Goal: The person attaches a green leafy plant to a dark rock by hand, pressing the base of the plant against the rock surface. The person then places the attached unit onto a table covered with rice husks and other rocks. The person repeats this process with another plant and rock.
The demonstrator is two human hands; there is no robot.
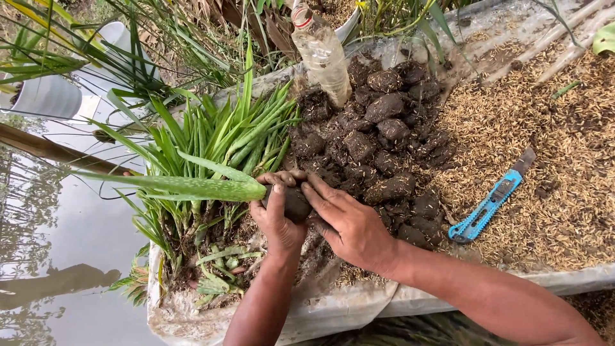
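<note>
Both hands press a dark, damp soil ball [293, 204] around the base of a spotted green aloe shoot [192, 187] | left hand [277, 214] grip cupped on it, right hand [346, 221] fingers pressed against it | near the sheet's [359, 307] front edge | blue utility knife [490, 200] lies right on rice husks [551, 147].

Matt, crumbly soil clods [378, 138]; seemingly glossy plastic cutter [490, 202].

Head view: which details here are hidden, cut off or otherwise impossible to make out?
- Soil ball: mostly covered by the left hand and right hand; the plant's root end is hidden inside it.
- Plastic bottle: top cut off by the upper edge.
- Blue utility knife: blade state too small to tell.
</note>
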